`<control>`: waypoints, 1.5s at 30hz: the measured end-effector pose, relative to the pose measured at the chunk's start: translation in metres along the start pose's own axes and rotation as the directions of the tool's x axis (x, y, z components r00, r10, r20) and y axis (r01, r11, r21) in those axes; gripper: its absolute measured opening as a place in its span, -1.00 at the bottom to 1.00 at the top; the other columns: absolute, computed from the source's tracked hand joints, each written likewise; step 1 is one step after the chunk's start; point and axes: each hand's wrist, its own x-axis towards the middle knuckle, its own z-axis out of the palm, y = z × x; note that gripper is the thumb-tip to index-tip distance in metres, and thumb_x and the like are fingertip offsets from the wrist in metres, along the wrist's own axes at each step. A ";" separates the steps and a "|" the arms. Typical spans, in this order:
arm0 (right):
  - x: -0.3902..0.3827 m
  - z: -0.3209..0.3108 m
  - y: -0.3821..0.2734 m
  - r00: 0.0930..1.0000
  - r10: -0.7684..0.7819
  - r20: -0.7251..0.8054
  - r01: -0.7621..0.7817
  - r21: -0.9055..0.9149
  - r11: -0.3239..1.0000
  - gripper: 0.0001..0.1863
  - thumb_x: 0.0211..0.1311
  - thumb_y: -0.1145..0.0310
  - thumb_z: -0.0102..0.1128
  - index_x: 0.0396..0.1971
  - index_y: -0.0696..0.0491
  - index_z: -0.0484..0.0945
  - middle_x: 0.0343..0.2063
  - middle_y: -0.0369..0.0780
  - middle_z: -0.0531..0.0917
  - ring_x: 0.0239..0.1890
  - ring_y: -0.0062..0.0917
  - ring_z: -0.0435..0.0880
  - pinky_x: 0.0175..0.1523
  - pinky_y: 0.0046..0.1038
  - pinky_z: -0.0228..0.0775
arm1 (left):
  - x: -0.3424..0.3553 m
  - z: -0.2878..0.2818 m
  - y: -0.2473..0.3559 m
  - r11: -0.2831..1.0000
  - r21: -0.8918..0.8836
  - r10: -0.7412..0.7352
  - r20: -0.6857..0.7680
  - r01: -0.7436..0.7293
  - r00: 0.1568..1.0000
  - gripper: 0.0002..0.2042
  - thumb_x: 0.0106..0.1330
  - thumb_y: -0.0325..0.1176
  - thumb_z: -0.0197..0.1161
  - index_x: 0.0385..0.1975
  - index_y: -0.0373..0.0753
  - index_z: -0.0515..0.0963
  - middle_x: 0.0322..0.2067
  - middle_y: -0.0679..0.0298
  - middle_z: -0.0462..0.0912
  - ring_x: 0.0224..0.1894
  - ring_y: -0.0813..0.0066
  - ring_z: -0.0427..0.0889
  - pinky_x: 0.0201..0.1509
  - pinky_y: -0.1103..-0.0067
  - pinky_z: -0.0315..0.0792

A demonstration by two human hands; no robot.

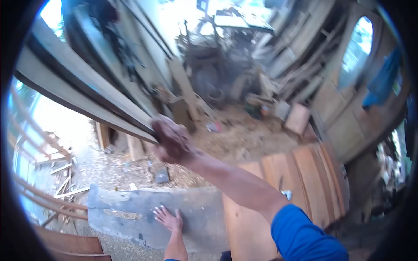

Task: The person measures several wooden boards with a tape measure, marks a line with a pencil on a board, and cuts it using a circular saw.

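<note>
My right hand [170,138] is closed round the near end of a long pale board with dark edges [96,102], which slants up to the far left. Another long length seems to run alongside it; whether my hand holds both I cannot tell. My left hand [170,219] lies with fingers spread on a worn grey bench top [200,217]. Under my right forearm, at the right end of the bench, are reddish-brown wooden boards [278,174] laid side by side. A small metallic piece [286,194] lies on them.
Wood shavings and scraps [244,130] cover the ground beyond the bench. Timber [300,48] leans at the far right, near a wooden panel with an oval opening [352,104] and a hanging blue cloth [383,82]. Curved wooden rails [48,198] stand at the left.
</note>
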 end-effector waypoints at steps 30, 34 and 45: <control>-0.490 -0.348 -0.138 0.586 0.761 0.278 -0.528 -0.581 0.619 -0.53 -0.16 0.34 0.30 -0.21 0.19 0.37 -0.33 0.02 0.42 -0.20 0.03 0.43 -0.01 -0.08 0.28 | -0.130 -0.236 0.104 0.117 -0.903 0.280 0.430 0.414 0.858 -0.50 0.46 -0.20 0.07 0.31 -0.28 0.24 0.11 0.11 0.52 0.00 0.40 0.60 0.06 0.47 0.48; -0.482 -0.364 -0.160 0.606 0.791 0.089 -0.539 -0.685 0.490 -0.60 -0.20 0.42 0.21 -0.28 0.16 0.34 -0.32 -0.01 0.42 -0.17 0.00 0.43 -0.05 -0.08 0.27 | -0.237 -0.150 0.055 0.810 -0.584 0.386 0.458 -0.056 0.801 -0.42 0.33 -0.03 0.18 0.23 -0.29 0.36 0.07 -0.07 0.54 0.08 0.04 0.56 0.20 0.34 0.40; -0.552 -0.333 -0.155 0.434 0.901 -0.021 -0.307 -0.943 0.126 -0.52 -0.15 0.38 0.28 -0.15 0.17 0.39 -0.18 0.00 0.43 -0.06 -0.09 0.44 0.06 -0.13 0.32 | -0.436 -0.113 -0.280 0.843 0.142 -0.399 0.812 0.520 0.426 -0.39 0.31 0.16 0.06 0.14 -0.23 0.50 0.14 0.05 0.53 0.21 0.03 0.47 0.24 0.27 0.35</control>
